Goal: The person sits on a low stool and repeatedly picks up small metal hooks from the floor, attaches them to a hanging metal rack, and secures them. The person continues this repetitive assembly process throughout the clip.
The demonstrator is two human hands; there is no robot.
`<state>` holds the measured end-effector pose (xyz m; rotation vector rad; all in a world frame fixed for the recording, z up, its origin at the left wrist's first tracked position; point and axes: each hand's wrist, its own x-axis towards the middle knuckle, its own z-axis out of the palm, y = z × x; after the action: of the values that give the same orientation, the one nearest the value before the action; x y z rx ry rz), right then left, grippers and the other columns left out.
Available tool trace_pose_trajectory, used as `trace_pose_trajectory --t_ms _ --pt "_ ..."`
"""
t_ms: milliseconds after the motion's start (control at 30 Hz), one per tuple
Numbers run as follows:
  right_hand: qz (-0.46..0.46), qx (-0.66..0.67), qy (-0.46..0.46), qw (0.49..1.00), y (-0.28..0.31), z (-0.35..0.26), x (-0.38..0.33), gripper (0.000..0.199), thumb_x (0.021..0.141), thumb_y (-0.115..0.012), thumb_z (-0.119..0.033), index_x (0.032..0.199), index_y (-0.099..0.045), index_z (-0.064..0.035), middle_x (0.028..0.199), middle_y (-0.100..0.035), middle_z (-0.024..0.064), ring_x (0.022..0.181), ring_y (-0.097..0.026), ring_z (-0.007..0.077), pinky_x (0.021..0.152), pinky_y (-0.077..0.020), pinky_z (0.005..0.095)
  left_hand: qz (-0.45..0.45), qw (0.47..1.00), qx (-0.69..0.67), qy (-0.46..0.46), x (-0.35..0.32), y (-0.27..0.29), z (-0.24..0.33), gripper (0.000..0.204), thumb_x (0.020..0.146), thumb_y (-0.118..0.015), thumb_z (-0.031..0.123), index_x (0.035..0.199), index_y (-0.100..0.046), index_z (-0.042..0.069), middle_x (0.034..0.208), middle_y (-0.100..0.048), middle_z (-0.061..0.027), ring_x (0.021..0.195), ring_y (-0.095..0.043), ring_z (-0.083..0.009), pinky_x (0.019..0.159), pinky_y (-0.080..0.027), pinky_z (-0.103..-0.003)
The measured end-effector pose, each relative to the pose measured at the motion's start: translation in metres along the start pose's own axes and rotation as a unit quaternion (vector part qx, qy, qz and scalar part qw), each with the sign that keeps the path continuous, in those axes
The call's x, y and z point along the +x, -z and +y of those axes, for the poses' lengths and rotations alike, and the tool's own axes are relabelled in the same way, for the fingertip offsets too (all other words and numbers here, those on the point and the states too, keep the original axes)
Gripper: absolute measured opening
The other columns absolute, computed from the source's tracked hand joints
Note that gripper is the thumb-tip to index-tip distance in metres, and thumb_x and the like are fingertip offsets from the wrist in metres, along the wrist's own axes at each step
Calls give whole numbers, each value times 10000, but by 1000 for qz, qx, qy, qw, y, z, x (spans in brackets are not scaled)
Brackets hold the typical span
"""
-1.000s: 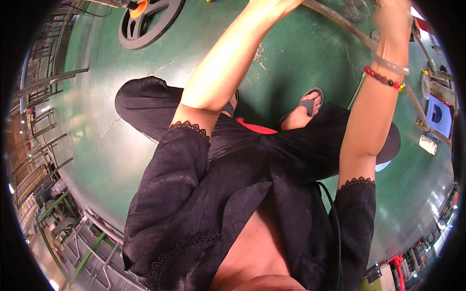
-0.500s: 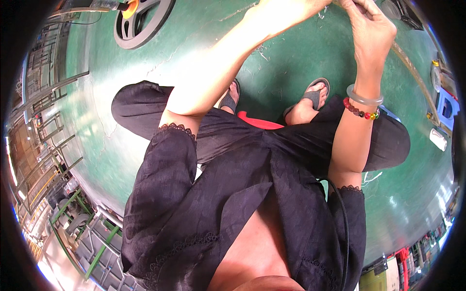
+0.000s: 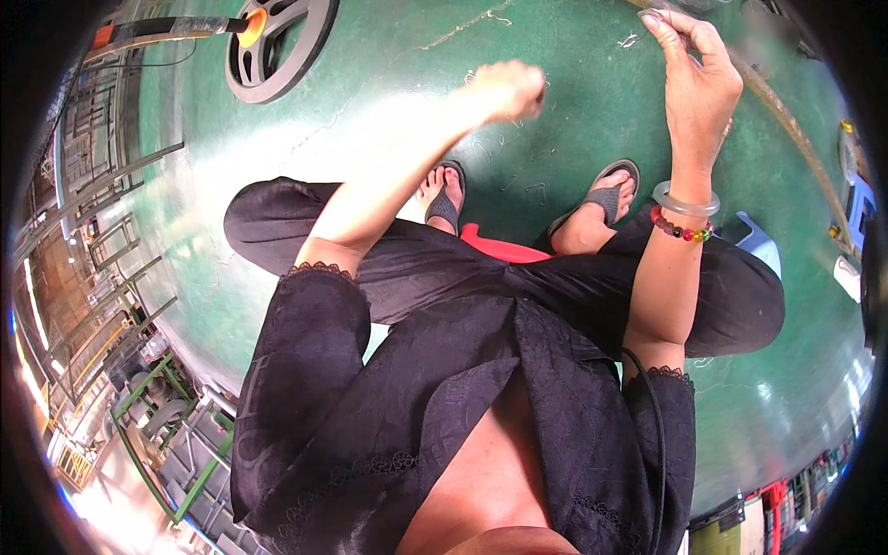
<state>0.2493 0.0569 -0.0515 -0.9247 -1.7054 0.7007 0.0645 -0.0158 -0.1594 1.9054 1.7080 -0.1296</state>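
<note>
My left hand point(image 3: 513, 90), bright and slightly smeared, hovers over the green floor in front of my left foot. Its fingers are curled closed, and whatever they may hold is hidden. Farther out on the right, my right hand point(image 3: 698, 79) is raised with thumb and forefinger pressed together at the tips. What sits in that pinch is too small to make out. A thin pale scrap point(image 3: 632, 40) shows just beside those fingertips; I cannot tell whether it is held or lies on the floor. A clear bangle point(image 3: 685, 201) and a beaded bracelet point(image 3: 681, 229) circle my right wrist.
A grey spoked wheel point(image 3: 279, 51) with a yellow hub stands at the far left. Thin scraps lie on the green floor point(image 3: 388, 120). A red plastic edge point(image 3: 504, 245) shows between my feet. A brown hose or rod point(image 3: 786, 120) curves down the right side, near a blue stool point(image 3: 862, 211).
My left hand has moved apart from the right, coming back toward me and to the left. My right hand has shifted slightly left and nearer, its thumb and forefinger still pinched.
</note>
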Motion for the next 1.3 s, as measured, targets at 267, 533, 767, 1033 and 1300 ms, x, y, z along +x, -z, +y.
trace_pose_trajectory --t_ms 267,533,767,1033,1300 --pt "15 -50 -40 998 0 12 1 85 779 -698 -47 855 -696 -10 825 -662 20 809 -590 92 766 -493 243 -48 996 -36 59 -2 -171 -32 148 768 -642 209 863 -681 103 830 -664 -154 826 -643 -327 723 -503 -430" --pt "35 -39 -96 994 1 11 -1 88 770 -706 -42 855 -698 -20 831 -667 14 786 -594 73 741 -511 224 192 981 -11 34 50 -128 -53 182 788 -634 221 900 -660 80 866 -621 -140 909 -589 -322 735 -505 -436" --pt "13 -48 -79 996 1 10 -2 118 757 -721 -42 866 -693 -6 785 -658 3 725 -568 60 697 -475 202 138 987 86 -2 66 -145 -50 212 753 -573 65 953 -571 -1 1014 -567 -178 1018 -534 -329 784 -521 -399" --pt "7 -35 -27 999 -1 9 -1 106 732 -730 -74 821 -695 -29 741 -665 37 622 -555 85 584 -442 215 298 906 -300 28 54 -52 -28 166 889 -545 118 959 -582 -29 847 -655 -139 767 -653 -221 694 -513 -327" --pt "-22 -9 -68 997 -8 -8 6 106 726 -722 -48 814 -680 -7 716 -637 51 598 -530 94 574 -432 239 295 725 -599 -167 -36 115 60 146 859 -629 89 955 -607 -18 914 -638 -73 854 -617 -146 753 -523 -274"
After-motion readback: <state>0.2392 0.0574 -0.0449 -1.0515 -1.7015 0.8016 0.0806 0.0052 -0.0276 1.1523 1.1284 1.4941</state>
